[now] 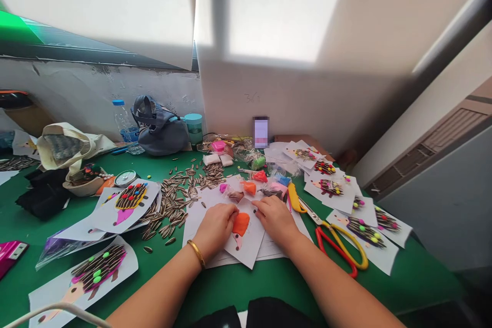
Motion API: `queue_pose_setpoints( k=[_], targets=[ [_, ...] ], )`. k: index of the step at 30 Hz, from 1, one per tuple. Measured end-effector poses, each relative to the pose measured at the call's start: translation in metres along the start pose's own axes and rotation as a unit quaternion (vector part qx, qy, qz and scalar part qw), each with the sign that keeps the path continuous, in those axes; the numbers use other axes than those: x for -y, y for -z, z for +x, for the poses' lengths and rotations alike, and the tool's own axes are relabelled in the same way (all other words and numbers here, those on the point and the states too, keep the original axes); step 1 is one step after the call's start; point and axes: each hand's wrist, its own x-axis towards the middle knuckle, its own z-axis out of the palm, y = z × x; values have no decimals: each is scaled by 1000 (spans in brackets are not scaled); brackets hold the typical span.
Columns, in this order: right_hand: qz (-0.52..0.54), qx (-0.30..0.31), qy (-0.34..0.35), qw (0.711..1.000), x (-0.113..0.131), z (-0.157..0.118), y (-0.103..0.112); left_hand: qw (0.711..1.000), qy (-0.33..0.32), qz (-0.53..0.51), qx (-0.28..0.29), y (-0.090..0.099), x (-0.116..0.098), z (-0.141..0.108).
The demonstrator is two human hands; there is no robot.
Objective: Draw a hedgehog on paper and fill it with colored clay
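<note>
A small white paper card (252, 246) lies tilted on larger white sheets in front of me. It bears an orange clay body (241, 224) and a pink pointed clay face with a dark nose, a hedgehog shape. My left hand (217, 228) is closed at the card's left edge, its fingertips against the orange clay. On the opposite side, my right hand (277, 217) pinches the card near its upper right edge. Behind the hands lie bagged lumps of coloured clay, among them orange clay (249, 187) and red clay (259, 176).
Sunflower seeds (172, 200) are spread left of the sheets. Scissors (338, 238) and a yellow-handled tool (295, 199) lie at the right, beside several finished hedgehog cards (326, 188). More hedgehog cards (100, 277) are at the left. A phone (261, 133), cup (194, 129) and bag (161, 130) stand behind.
</note>
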Motion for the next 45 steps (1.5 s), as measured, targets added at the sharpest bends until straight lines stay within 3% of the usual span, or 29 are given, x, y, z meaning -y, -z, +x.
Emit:
queue_pose_setpoints(
  k=[5, 18, 26, 40, 45],
  targets=[
    [2, 3, -15, 1000, -3, -1, 3, 1000, 3, 10, 6, 0, 1, 0],
    [-67, 85, 52, 993, 4, -14, 22, 1000, 14, 25, 13, 0, -2, -2],
    [-47, 45, 18, 998, 1, -18, 9, 1000, 15, 21, 4, -1, -2, -3],
    [45, -37, 18, 998, -4, -21, 6, 1000, 17, -11, -3, -3, 1, -2],
    [69, -77, 20, 994, -11, -22, 7, 998, -1, -39, -43, -5, 5, 0]
  ],
)
